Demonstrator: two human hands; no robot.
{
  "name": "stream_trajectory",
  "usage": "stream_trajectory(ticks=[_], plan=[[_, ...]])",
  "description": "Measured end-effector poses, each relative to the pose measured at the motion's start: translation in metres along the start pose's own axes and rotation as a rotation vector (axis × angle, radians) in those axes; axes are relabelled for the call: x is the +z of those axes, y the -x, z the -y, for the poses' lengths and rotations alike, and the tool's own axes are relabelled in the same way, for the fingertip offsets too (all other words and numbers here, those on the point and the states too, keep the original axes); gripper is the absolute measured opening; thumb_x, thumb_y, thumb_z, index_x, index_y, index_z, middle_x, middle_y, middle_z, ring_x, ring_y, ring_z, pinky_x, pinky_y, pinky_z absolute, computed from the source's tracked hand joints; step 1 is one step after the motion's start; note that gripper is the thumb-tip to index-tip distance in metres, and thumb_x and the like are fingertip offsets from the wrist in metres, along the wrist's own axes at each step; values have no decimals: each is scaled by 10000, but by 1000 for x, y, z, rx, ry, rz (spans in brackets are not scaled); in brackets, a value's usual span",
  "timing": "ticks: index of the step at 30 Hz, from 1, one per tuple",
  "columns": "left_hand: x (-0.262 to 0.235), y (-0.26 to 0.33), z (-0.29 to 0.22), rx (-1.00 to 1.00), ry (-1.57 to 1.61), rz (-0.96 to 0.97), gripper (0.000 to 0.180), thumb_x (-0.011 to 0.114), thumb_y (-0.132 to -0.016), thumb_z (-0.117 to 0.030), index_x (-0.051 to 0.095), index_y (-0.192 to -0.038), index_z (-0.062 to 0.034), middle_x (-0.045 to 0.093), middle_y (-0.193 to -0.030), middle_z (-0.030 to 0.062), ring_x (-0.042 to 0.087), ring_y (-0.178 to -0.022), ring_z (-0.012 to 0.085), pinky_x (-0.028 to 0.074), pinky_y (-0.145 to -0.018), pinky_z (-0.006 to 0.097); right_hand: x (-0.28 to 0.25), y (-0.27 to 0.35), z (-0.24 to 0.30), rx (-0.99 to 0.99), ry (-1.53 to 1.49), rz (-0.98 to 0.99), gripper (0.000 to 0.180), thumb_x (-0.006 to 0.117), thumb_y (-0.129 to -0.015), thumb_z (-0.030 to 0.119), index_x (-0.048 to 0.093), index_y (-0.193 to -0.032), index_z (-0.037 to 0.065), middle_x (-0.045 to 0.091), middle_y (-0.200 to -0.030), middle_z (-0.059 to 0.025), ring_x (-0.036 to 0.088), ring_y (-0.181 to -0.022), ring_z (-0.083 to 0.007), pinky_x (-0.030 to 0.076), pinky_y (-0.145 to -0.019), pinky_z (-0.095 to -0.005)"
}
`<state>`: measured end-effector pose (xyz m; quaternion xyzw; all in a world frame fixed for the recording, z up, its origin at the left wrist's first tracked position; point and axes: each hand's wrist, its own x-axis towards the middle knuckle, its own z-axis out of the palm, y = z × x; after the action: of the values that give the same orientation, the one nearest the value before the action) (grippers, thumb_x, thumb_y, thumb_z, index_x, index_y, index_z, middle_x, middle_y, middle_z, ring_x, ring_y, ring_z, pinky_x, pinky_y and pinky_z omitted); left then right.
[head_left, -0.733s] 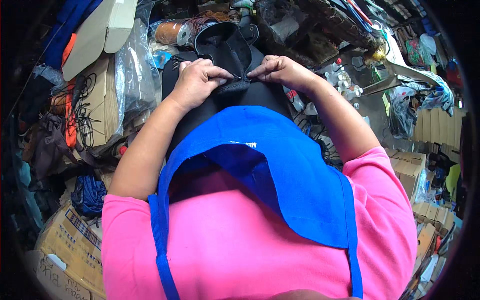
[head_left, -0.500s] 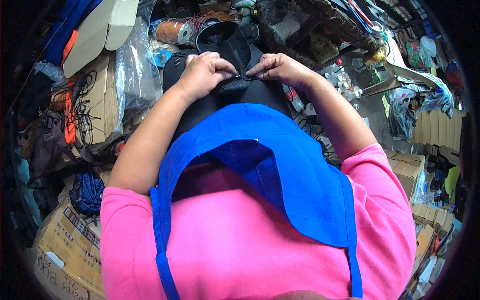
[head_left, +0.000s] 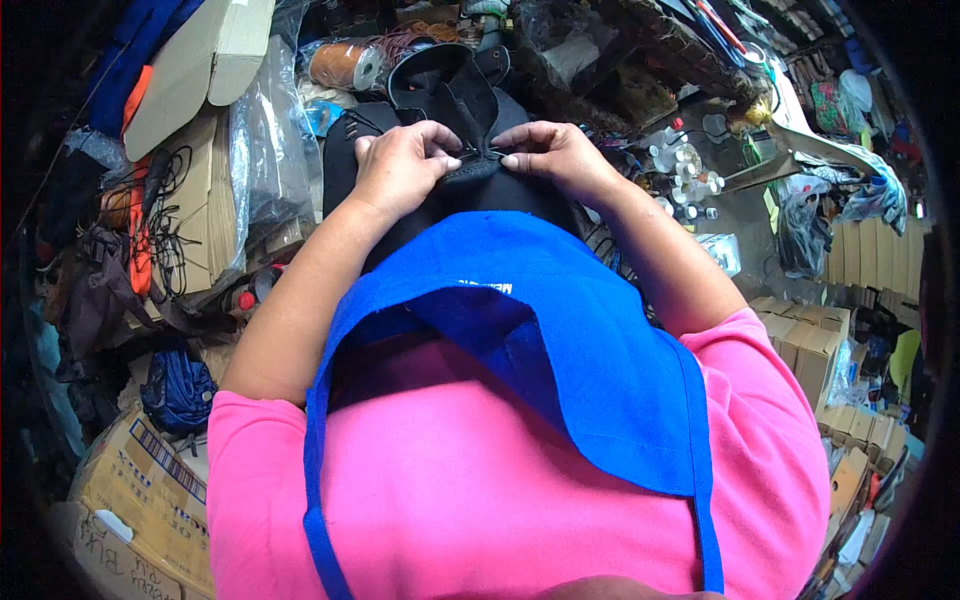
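Observation:
A black boot or high shoe rests on my lap, its opening facing up and away from me. Both hands meet at its near end, over the black toe part. The thumb and finger of my left hand are pinched together on a thin dark strand at the left of the seam. Opposite it, my right hand pinches another thin strand close to the same spot. Whether these are laces or thread is too small to tell. Black cloth covers my lap under the boot, and a blue apron hangs in front.
Beyond the boot lies an orange thread spool. Small white-capped bottles stand to the right. Cardboard sheets and a clear plastic bag are on the left, with a cardboard box lower left. Several cartons are stacked at right.
My hands have drawn slightly apart from the seam, the left one shifting left. The strands now show between the fingertips, and the boot's upper has tilted a little.

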<state>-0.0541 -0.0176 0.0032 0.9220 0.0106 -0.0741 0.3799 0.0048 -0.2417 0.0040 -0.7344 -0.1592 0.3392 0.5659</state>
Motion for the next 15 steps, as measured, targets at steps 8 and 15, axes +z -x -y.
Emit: stream_trajectory(ticks=[8, 15], plan=[[7, -11, -9, -23, 38, 50, 163, 723, -758, -208, 690, -884, -111, 696, -800, -13, 639, -770, 117, 369, -844, 316, 1, -18, 4, -16, 234, -54, 138, 734, -791, 120, 666, -857, 19, 649, -796, -2, 569, -733, -66, 468, -693, -224], [-16, -10, -22, 274, -336, -16, 130, 671, -778, -238, 698, -867, -147, 680, -822, 48, 594, -840, 258, 389, -806, 404, -14, -23, 13, -136, 295, 8, 176, 780, -726, 170, 676, -785, 42, 629, -710, -5, 556, -683, -90, 450, -669, -261]])
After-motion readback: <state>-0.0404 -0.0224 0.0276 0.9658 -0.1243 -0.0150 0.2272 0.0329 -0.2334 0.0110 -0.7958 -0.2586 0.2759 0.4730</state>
